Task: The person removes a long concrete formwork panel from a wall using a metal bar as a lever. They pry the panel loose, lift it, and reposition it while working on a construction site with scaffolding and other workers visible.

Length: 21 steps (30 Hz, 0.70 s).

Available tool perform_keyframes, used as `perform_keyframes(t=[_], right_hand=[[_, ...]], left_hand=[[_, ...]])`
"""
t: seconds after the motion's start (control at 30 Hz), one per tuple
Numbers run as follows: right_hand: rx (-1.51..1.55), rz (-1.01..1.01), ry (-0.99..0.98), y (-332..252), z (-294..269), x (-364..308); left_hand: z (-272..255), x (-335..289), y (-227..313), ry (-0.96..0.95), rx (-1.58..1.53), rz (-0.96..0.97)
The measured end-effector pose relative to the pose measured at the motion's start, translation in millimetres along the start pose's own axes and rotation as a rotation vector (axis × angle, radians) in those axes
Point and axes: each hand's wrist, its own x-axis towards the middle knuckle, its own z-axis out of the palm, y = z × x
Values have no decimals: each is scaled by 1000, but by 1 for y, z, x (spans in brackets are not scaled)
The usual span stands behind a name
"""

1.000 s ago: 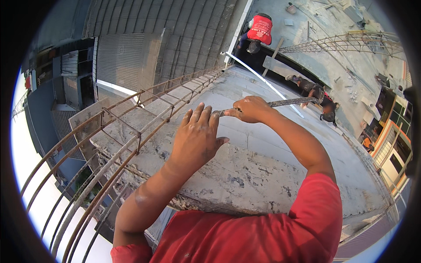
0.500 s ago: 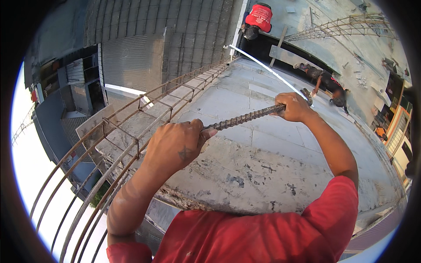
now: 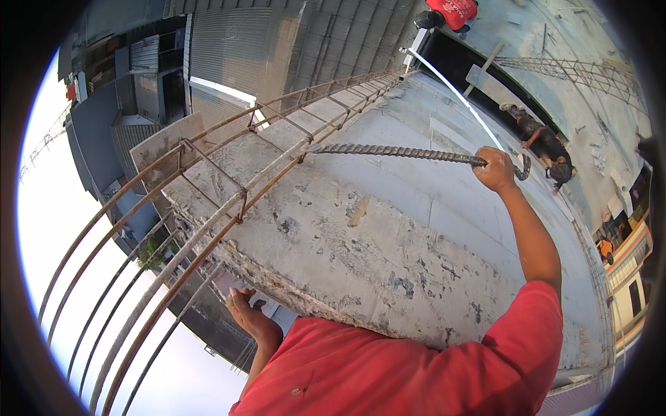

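Observation:
My right hand [image 3: 496, 168] is closed around a ribbed steel bar [image 3: 399, 150], close to its hooked end. From there the bar stretches left across the concrete ledge [image 3: 374, 236], its flattened far tip at the near side of a rusty rebar cage [image 3: 243, 194]. Whether that tip touches the cage I cannot tell. My left hand [image 3: 253, 317] is low, beside the ledge's broken edge and below the cage. Its fingers are partly bent, with the thumb apart, and nothing shows in them.
Long cage bars [image 3: 149, 312] jut out toward the lower left, above a drop. A white pole [image 3: 454, 90] slants beyond the ledge. One person in red [image 3: 454, 10] is at the top; another in dark clothes [image 3: 544, 142] bends down at the right. Corrugated roofs [image 3: 236, 52] lie below.
My left hand has let go of the bar and dropped toward the lower left. My right hand has shifted slightly right, still gripping the bar, and the view has turned.

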Motion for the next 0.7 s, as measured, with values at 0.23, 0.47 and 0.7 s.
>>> perform_keyframes(t=[0.23, 0.47, 0.7], right_hand=[[-40, 143, -198, 14, 23, 0], [-266, 312, -316, 17, 31, -5], [-86, 55, -98, 3, 67, 15]], left_hand=[[36, 21, -27, -528, -594, -444], [35, 11, -13, -412, -546, -625], [41, 7, 6, -490, -446, -570]])
